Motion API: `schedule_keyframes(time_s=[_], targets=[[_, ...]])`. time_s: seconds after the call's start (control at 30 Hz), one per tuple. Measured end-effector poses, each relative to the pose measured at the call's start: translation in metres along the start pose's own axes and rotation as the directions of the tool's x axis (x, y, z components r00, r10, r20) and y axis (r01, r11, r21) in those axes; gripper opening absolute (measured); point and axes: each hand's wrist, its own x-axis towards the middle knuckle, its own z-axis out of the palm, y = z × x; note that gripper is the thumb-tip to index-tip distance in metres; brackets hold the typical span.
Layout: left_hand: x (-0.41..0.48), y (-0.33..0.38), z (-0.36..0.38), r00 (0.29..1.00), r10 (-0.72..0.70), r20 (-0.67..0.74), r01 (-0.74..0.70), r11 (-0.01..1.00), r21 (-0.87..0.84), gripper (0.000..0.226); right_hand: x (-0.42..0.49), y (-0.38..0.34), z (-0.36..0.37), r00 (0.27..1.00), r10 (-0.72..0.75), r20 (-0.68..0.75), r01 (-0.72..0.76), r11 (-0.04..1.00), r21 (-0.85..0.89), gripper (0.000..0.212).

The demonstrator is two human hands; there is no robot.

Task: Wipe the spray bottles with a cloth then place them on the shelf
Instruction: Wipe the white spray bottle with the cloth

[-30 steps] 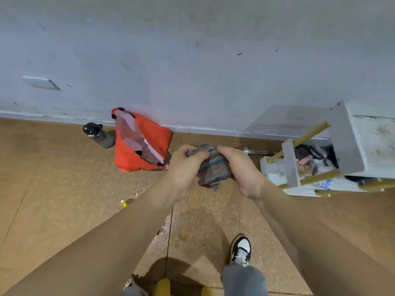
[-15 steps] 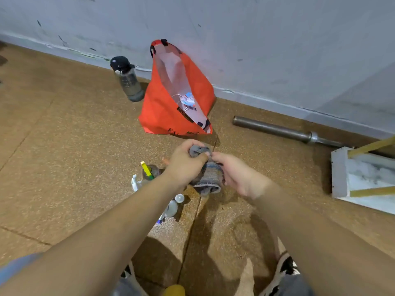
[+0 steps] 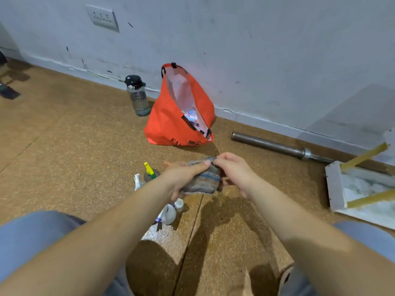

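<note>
A folded grey cloth (image 3: 204, 181) with blue and brown stripes is held in front of me by both hands. My left hand (image 3: 181, 179) grips its left side, thumb on top. My right hand (image 3: 236, 173) pinches its upper right edge. Below my left hand, spray bottles lie on the cork floor: one with a yellow-green trigger (image 3: 150, 170) and a white one (image 3: 168, 213) lying on its side, partly hidden by my forearm. The white shelf (image 3: 335, 184) with yellow rods lies at the right edge.
An orange bag (image 3: 171, 122) stands open against the wall, a dark water bottle (image 3: 137, 96) to its left. A steel bar (image 3: 275, 146) lies along the wall to the right. A wall socket (image 3: 102, 17) is at the upper left. My knees frame the bottom corners.
The view dropped lower and shifted left; the shelf slid to the right edge and the spray bottles came into view. Both hands keep working the cloth, now more spread between them.
</note>
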Motion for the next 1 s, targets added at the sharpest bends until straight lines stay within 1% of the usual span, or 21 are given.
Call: schedule_keyframes(time_s=[0.07,0.13,0.17,0.27,0.3,0.37,0.43,0.5,0.53,0.57,0.63,0.67,0.7,0.77,0.8,0.83,0.87,0.9,0.97,1.0], targets=[[-0.011,-0.001,-0.001,0.994,0.106,-0.024,-0.105,0.993,0.046,0.056,-0.013,0.003,0.003,1.000,0.027,-0.007,-0.027,0.999,-0.036,0.010],[-0.021,-0.002,0.000,0.976,0.214,-0.037,-0.203,0.959,0.195,0.048,-0.024,0.007,0.007,0.999,0.038,-0.019,-0.039,0.997,-0.068,0.009],[-0.023,-0.002,0.001,0.965,0.259,-0.049,-0.237,0.934,0.268,0.049,-0.028,0.009,0.008,0.999,0.038,-0.017,-0.039,0.997,-0.064,0.010],[-0.035,-0.002,0.008,0.950,0.310,-0.043,-0.258,0.854,0.451,0.045,-0.037,0.021,0.008,0.999,0.017,0.028,-0.020,0.997,0.079,0.017],[-0.038,-0.002,0.010,0.940,0.340,-0.032,-0.274,0.805,0.526,0.043,-0.040,0.025,0.009,0.999,0.001,0.038,-0.006,0.990,0.138,0.020],[-0.046,-0.002,0.012,0.906,0.424,0.014,-0.324,0.671,0.667,0.037,-0.046,0.033,0.011,0.998,-0.032,0.048,0.020,0.970,0.243,0.026],[-0.055,-0.001,0.011,0.870,0.483,0.102,-0.365,0.490,0.792,0.031,-0.051,0.037,0.014,0.998,-0.034,0.048,0.016,0.946,0.325,0.027],[-0.057,-0.003,0.002,0.828,0.533,0.172,-0.387,0.323,0.863,0.028,-0.052,0.038,0.018,0.997,-0.028,0.076,0.000,0.935,0.354,0.022],[-0.058,-0.004,-0.004,0.803,0.570,0.177,-0.381,0.260,0.887,0.028,-0.051,0.037,0.022,0.994,-0.030,0.101,-0.009,0.933,0.359,0.021],[-0.059,-0.004,-0.010,0.774,0.611,0.166,-0.372,0.227,0.900,0.028,-0.051,0.036,0.027,0.992,-0.032,0.124,-0.016,0.931,0.364,0.019],[-0.058,-0.002,-0.022,0.722,0.673,0.158,-0.397,0.216,0.892,0.024,-0.045,0.032,0.037,0.991,-0.031,0.131,-0.021,0.927,0.375,0.019],[-0.056,-0.001,-0.029,0.716,0.679,0.163,-0.435,0.251,0.865,0.022,-0.042,0.029,0.042,0.993,-0.022,0.116,-0.024,0.924,0.382,0.019],[-0.054,-0.001,-0.033,0.724,0.672,0.159,-0.481,0.326,0.813,0.022,-0.038,0.027,0.046,0.994,-0.014,0.105,-0.029,0.918,0.395,0.021],[-0.045,-0.006,-0.040,0.764,0.634,0.122,-0.529,0.507,0.680,0.018,-0.030,0.024,0.053,0.992,-0.017,0.129,-0.039,0.906,0.420,0.024],[-0.036,-0.010,-0.043,0.771,0.629,0.099,-0.537,0.560,0.631,0.017,-0.026,0.024,0.058,0.988,-0.026,0.154,-0.040,0.910,0.412,0.024],[-0.026,-0.015,-0.046,0.769,0.633,0.088,-0.547,0.580,0.603,0.017,-0.025,0.025,0.062,0.983,-0.044,0.181,-0.032,0.917,0.397,0.024],[-0.018,-0.019,-0.047,0.764,0.639,0.093,-0.554,0.574,0.603,0.017,-0.024,0.028,0.065,0.974,-0.068,0.217,-0.024,0.917,0.397,0.024],[-0.011,-0.022,-0.046,0.754,0.646,0.119,-0.564,0.544,0.621,0.018,-0.023,0.032,0.067,0.962,-0.094,0.256,-0.023,0.907,0.420,0.025],[0.001,-0.018,-0.045,0.735,0.660,0.159,-0.553,0.446,0.703,0.020,-0.019,0.039,0.068,0.938,-0.114,0.328,-0.067,0.868,0.492,0.031],[0.006,-0.014,-0.047,0.741,0.654,0.156,-0.523,0.416,0.744,0.021,-0.016,0.043,0.067,0.935,-0.100,0.341,-0.086,0.867,0.492,0.031]])
